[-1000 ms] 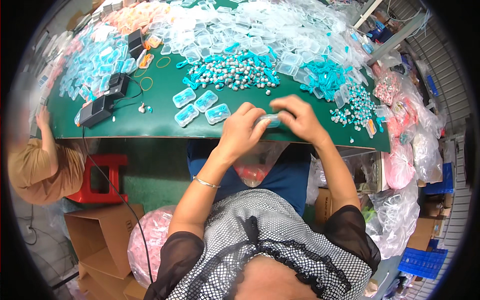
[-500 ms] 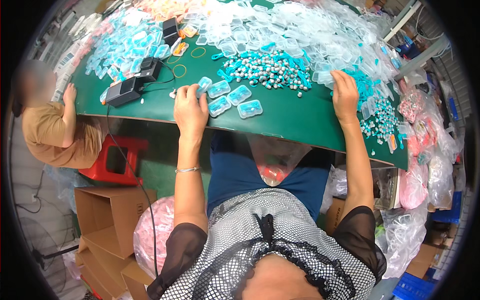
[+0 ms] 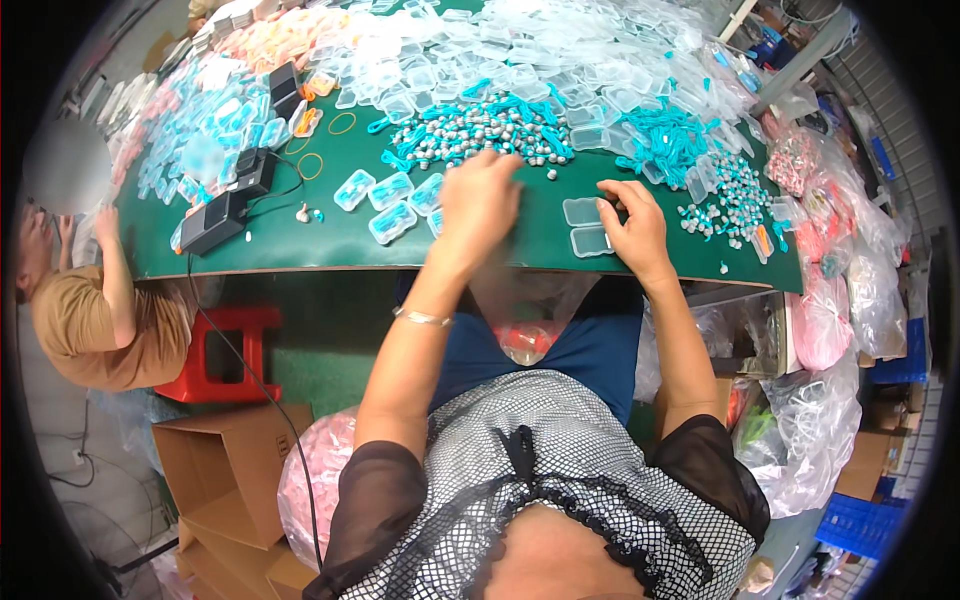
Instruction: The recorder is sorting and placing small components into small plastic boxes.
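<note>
My left hand (image 3: 482, 200) is blurred by motion at the near edge of a heap of silvery beads with teal cords (image 3: 480, 130); its fingertips are smeared, so any hold is hidden. A clear plastic case (image 3: 590, 241) lies unfolded on the green table, its two halves showing no contents. My right hand (image 3: 632, 230) pinches the right edge of this case between thumb and fingers. Left of my left hand sit several closed cases with teal contents (image 3: 392, 222), one partly covered by that hand.
Clear cases (image 3: 520, 50) are heaped across the back of the green table (image 3: 340, 245). Teal cords (image 3: 665, 140) and loose beads (image 3: 745, 200) lie at right. Black boxes (image 3: 213, 222) with a cable stand at left, near a person in a brown shirt (image 3: 110, 330) and a red stool (image 3: 225, 350).
My left hand has left the closed cases and moved right to the bead heap. My right hand has come back from the case pile, and an unfolded case now lies beside it.
</note>
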`<state>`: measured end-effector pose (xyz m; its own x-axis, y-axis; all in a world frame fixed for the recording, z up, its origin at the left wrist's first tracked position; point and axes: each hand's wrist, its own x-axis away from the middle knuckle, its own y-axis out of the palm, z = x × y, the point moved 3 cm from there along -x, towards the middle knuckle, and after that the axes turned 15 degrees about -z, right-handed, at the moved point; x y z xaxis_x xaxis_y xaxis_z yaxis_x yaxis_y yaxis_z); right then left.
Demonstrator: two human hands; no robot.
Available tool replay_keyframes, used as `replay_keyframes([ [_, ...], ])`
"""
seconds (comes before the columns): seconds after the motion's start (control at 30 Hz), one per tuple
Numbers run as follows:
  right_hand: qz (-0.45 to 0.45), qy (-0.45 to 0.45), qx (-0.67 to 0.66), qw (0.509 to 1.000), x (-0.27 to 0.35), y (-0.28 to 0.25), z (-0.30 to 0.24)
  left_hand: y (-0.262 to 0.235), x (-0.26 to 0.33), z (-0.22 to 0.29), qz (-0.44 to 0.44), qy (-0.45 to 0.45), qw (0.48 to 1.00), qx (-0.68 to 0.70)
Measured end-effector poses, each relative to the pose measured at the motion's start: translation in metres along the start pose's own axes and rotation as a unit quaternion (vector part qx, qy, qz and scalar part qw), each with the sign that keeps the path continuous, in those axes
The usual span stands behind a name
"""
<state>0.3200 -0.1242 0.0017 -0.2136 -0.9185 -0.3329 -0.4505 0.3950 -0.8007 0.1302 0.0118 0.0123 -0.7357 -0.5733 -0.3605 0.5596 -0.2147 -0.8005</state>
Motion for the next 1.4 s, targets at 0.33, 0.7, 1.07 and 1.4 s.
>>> replay_keyframes([
  [0.33,0.127,0.070,0.047,0.988,0.048,-0.078,0.059,0.037,-0.010,0.009,-0.063,0.039,0.997,0.015],
  [0.7,0.017,0.118,0.360,0.925,0.031,-0.069,0.070,0.042,-0.001,0.024,-0.032,0.016,0.999,0.025],
  [1.07,-0.045,-0.115,0.123,0.985,0.023,-0.057,0.008,0.041,0.008,0.029,-0.032,-0.039,0.967,0.250],
  [1.4,-0.144,-0.205,0.114,0.961,0.024,-0.023,-0.012,0.052,0.026,0.063,-0.065,0.040,0.985,0.156],
])
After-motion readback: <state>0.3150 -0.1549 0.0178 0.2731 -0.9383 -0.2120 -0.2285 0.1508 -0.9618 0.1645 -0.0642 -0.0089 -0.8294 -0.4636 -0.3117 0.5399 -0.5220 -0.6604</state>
